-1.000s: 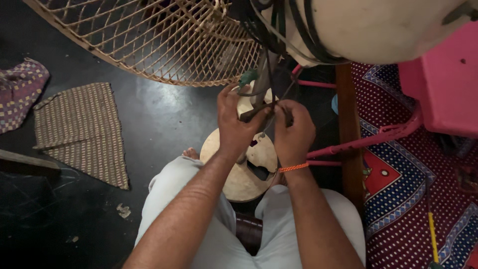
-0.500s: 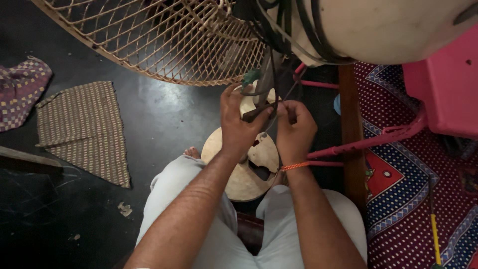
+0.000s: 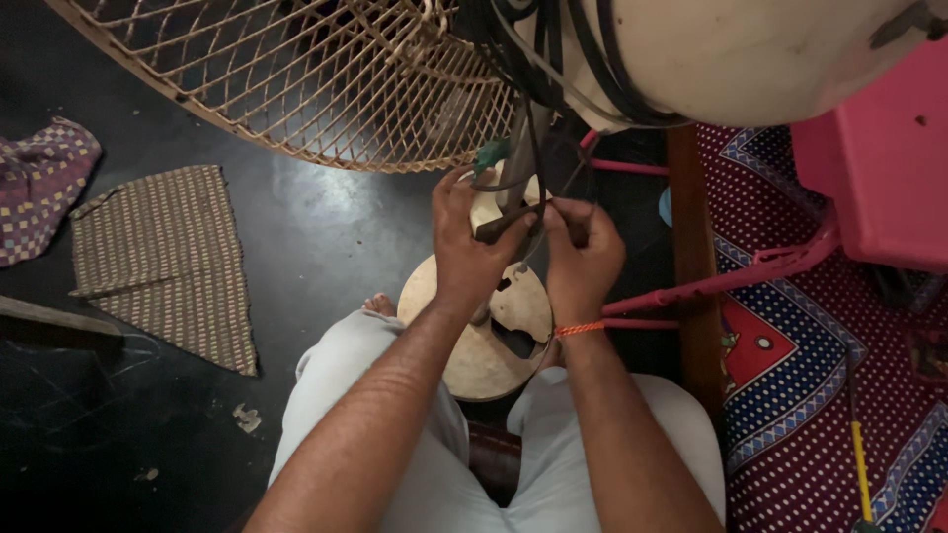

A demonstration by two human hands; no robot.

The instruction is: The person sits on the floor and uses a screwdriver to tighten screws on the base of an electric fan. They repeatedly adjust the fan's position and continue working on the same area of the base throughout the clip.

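A pedestal fan stands in front of me, with its wire grille [image 3: 296, 79] at the top left and its cream motor housing [image 3: 731, 49] at the top right. Black cables [image 3: 538, 69] hang down from the housing along the fan's pole. My left hand [image 3: 464, 247] grips a dark tool or cable piece beside the pole. My right hand [image 3: 583, 252], with an orange thread at the wrist, pinches the thin black cable at the same spot. Below the hands lies the round cream fan base [image 3: 484, 336], between my knees.
A brown checked cloth [image 3: 168, 262] and a purple patterned cloth [image 3: 39, 183] lie on the dark floor at the left. A pink plastic stool [image 3: 869, 168] stands on a red and blue patterned mat [image 3: 810, 395] at the right. A yellow-handled tool [image 3: 859, 464] lies on the mat.
Both hands have stayed at the pole, with the fingers shifting slightly on the cable. The view has tilted a little.
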